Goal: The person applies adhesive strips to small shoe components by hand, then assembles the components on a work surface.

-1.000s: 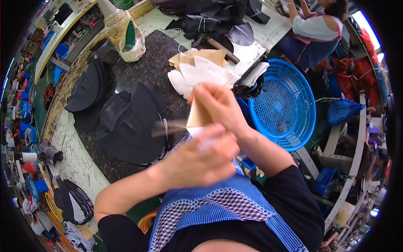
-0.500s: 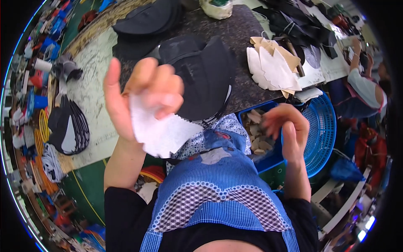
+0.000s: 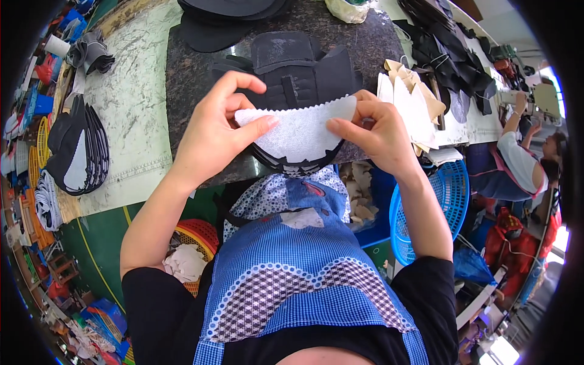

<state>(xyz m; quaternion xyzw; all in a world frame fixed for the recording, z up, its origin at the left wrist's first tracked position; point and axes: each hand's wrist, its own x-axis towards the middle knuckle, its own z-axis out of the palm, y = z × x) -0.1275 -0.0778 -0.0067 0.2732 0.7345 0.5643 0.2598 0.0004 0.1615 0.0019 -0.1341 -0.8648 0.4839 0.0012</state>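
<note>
A white fabric piece (image 3: 298,134), crescent-shaped with a fine zigzag upper edge and notches below, is stretched between my hands. My left hand (image 3: 228,125) pinches its left end between thumb and fingers. The other end is pinched by my right hand (image 3: 374,128). Just beneath it lie stacked black fabric pieces (image 3: 283,55) on a dark stone slab (image 3: 188,115); the white piece covers part of them. To the right of my right hand sits a pile of white and tan cut pieces (image 3: 404,100).
Black curved panels (image 3: 225,15) are stacked at the back. Black-and-grey pieces (image 3: 79,149) stand at the left. A blue basket (image 3: 453,201) and a blue bin with scraps (image 3: 359,188) are by the table's front right. A red basket (image 3: 207,234) is at lower left. Another person (image 3: 517,152) works far right.
My left hand held the white piece alone, raised at the left. Now it is lower over the black pieces, and my right hand has come in from the bin and grasped the other end.
</note>
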